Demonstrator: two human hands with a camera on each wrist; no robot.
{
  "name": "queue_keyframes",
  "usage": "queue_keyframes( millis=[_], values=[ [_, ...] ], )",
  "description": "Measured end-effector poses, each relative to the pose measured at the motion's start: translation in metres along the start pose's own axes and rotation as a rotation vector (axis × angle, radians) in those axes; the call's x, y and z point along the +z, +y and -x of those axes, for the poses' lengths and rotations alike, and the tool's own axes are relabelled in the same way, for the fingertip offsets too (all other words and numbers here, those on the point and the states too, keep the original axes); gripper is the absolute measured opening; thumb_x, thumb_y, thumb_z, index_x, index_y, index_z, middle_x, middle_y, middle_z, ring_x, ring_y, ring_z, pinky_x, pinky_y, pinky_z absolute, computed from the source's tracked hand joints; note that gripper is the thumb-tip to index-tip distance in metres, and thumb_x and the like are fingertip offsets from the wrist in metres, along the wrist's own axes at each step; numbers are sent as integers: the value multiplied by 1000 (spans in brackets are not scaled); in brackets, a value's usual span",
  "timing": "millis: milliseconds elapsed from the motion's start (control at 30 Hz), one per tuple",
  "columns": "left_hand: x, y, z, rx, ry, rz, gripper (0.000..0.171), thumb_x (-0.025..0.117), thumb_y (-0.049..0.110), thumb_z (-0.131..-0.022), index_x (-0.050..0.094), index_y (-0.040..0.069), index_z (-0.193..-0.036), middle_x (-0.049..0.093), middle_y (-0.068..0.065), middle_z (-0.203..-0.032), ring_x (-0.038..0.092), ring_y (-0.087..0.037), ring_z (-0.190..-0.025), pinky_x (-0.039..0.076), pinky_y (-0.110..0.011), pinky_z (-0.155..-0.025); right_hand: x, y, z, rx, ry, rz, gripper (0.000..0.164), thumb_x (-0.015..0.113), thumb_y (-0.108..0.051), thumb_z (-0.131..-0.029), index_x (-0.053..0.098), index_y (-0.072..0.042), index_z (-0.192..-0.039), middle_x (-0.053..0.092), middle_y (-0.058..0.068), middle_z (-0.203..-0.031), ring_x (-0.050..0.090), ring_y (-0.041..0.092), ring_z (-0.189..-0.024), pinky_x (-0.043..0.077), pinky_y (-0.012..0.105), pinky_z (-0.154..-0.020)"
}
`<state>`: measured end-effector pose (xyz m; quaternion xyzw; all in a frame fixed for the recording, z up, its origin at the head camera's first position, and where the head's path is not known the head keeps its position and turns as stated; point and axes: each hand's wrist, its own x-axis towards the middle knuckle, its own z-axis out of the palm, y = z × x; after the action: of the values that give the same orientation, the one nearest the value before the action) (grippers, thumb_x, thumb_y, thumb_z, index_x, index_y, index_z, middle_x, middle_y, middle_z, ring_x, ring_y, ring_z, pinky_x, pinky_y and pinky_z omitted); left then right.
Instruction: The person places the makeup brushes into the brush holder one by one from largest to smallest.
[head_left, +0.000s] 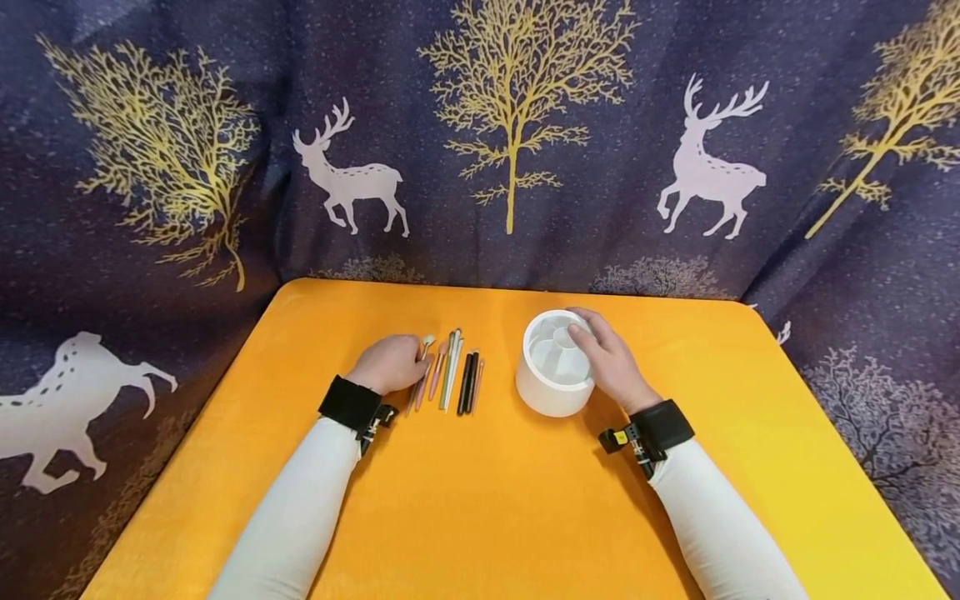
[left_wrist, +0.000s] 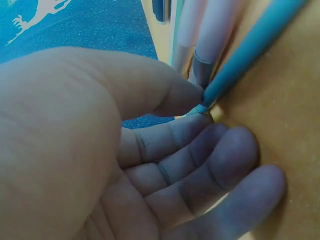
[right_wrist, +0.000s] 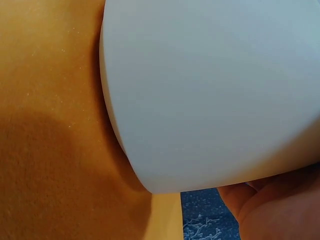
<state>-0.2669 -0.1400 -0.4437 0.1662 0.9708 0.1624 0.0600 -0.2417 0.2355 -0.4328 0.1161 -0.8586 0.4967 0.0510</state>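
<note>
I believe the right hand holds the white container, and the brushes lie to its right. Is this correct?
Not quite: the brushes lie to the left of the white container, as the head view shows. The right hand does hold the container.

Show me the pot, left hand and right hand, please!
Pot (head_left: 547,401), head view, front outer wall.
Left hand (head_left: 388,364), head view, back of the hand.
Right hand (head_left: 612,364), head view, back of the hand.

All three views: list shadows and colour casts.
Head: table bright, yellower at right, soft shadows beside the sleeves; left wrist: bluish cast, curtain strongly blue; right wrist: dark shadow on the table along the container.
</note>
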Motion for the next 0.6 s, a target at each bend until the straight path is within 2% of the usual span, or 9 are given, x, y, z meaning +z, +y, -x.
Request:
queue_keyframes(
  millis=[200,367,600],
  values=[
    [0,2,2,-8,37,-28,41,55,35,-100,51,17,-64,32,2,-52,39,-18,-44,29,-31,-45,1,-1,0,-14,4,9,55,44,-58,-100,45,-27,-146,49,0,-143,42,21,-130,35,51,-105],
    [3,5,2,-15,89,-60,43,58,37,-98,52,19,-59,35,3,-50,42,-18,-44,29,-31,-44,1,0,-1,-10,3,11,57,44,-58,-100,44,-25,-146,50,1,-142,42,21,-130,35,51,-105],
    [4,8,2,-22,79,-58,39,58,33,-98,56,19,-62,38,2,-51,43,-18,-46,31,-31,-47,1,0,-1,-11,6,11,56,44,-58,-100,45,-25,-146,50,1,-142,43,21,-129,35,51,-104]
  ],
)
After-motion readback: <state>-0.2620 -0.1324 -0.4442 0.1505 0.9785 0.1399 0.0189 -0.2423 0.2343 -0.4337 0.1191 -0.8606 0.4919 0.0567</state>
